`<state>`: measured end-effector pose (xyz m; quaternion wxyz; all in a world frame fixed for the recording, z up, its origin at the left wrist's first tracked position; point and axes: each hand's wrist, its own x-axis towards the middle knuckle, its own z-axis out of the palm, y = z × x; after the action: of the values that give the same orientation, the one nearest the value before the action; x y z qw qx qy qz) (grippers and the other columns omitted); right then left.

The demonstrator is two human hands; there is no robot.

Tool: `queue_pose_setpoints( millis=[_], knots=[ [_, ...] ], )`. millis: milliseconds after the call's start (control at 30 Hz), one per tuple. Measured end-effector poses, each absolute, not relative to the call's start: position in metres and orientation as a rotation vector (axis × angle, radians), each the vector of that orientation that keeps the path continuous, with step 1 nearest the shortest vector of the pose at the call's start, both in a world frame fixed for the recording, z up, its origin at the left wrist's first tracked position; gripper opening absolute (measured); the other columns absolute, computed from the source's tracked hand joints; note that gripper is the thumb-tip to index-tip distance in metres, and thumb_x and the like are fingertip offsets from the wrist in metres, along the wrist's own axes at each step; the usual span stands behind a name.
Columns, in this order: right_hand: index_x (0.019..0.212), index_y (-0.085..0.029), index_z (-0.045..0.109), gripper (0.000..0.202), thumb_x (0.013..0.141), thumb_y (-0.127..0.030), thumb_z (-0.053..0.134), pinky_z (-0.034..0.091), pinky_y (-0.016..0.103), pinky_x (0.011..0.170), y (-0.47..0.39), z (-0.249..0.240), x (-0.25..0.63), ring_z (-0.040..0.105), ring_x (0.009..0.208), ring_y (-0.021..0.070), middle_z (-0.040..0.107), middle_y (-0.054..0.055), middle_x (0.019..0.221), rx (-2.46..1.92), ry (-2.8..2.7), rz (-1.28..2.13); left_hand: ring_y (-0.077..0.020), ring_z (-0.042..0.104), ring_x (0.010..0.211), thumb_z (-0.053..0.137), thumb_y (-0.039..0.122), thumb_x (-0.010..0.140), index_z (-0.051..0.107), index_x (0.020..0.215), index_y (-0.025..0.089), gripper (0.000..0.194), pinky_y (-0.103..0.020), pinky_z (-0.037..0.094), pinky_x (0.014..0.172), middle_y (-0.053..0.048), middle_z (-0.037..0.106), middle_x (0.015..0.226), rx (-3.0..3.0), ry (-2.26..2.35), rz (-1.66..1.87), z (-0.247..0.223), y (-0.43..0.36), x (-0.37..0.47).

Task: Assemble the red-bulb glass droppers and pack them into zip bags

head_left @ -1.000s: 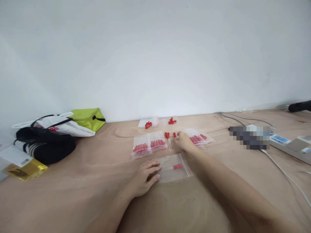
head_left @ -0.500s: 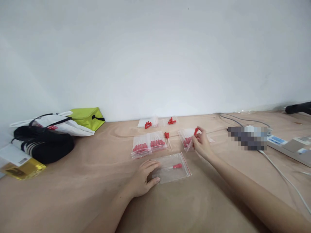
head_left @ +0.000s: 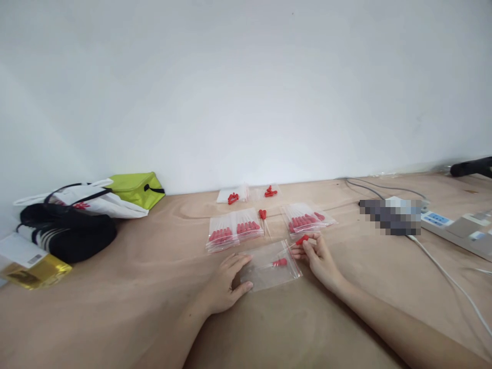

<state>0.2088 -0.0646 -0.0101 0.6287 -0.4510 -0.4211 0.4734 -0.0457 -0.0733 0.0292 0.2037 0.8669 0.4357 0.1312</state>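
Observation:
A clear zip bag [head_left: 265,277] lies flat in front of me with one red-bulbed dropper [head_left: 280,262] in it. My left hand [head_left: 230,282] rests on the bag's left end, thumb and fingers apart. At the right, my right hand [head_left: 311,253] pinches another red-bulbed dropper [head_left: 302,240], its thin tube pointing left at the bag's zip edge. Behind lie filled bags of droppers, one pair at the left [head_left: 235,228] and one group at the right [head_left: 307,219]. Between them are loose droppers [head_left: 263,214].
Two bags with red bulbs [head_left: 233,198] lie near the wall. On the left are a black bag [head_left: 73,230], a green bag [head_left: 136,188] and a yellow package [head_left: 34,264]. A power strip [head_left: 457,230] and cables are on the right.
My right hand has moved down and left with the dropper, from over the right filled bags to the flat bag's zip edge. The dropper has tipped from upright to nearly level.

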Motion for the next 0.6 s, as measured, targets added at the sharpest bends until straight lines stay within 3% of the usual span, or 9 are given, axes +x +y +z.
queue_pose_setpoints(
  millis=[233, 333, 433, 600],
  knots=[
    [0.078, -0.020, 0.046, 0.034, 0.068, -0.050, 0.059, 0.037, 0.020, 0.037, -0.073, -0.009, 0.209, 0.047, 0.042, 0.0081, 0.053, -0.005, 0.057, -1.225, -1.388, 1.264, -0.0231, 0.035, 0.122, 0.051, 0.030, 0.080, 0.034, 0.129, 0.025, 0.052, -0.045, 0.026, 0.104, -0.003, 0.044, 0.131, 2.471, 1.192, 0.357, 0.028, -0.072, -0.045],
    [0.071, -0.017, 0.057, 0.027, 0.073, -0.044, 0.055, 0.036, 0.021, 0.039, -0.072, -0.007, 0.209, 0.049, 0.045, 0.0100, 0.053, -0.001, 0.055, -1.346, -1.577, 1.113, -0.0232, 0.036, 0.122, 0.051, 0.030, 0.080, 0.035, 0.129, 0.026, 0.051, -0.045, 0.027, 0.103, -0.003, 0.045, 0.130, 2.489, 1.190, 0.365, 0.028, -0.072, -0.045],
    [0.059, -0.017, 0.061, 0.027, 0.077, -0.033, 0.049, 0.040, 0.022, 0.050, -0.067, 0.006, 0.212, 0.054, 0.059, 0.0124, 0.058, 0.003, 0.065, -1.303, -1.874, 0.901, -0.0227, 0.036, 0.122, 0.051, 0.030, 0.080, 0.038, 0.128, 0.026, 0.049, -0.045, 0.027, 0.103, -0.004, 0.045, 0.130, 2.495, 1.167, 0.361, 0.028, -0.072, -0.046],
    [0.047, -0.017, 0.055, 0.020, 0.067, -0.014, 0.053, 0.034, 0.021, 0.049, -0.026, 0.042, 0.211, 0.051, 0.051, 0.0117, 0.054, -0.001, 0.048, -1.679, -2.020, 0.614, -0.0222, 0.035, 0.123, 0.049, 0.029, 0.082, 0.045, 0.123, 0.029, 0.041, -0.047, 0.026, 0.103, -0.002, 0.043, 0.131, 2.503, 1.107, 0.324, 0.025, -0.069, -0.048]
  ],
)
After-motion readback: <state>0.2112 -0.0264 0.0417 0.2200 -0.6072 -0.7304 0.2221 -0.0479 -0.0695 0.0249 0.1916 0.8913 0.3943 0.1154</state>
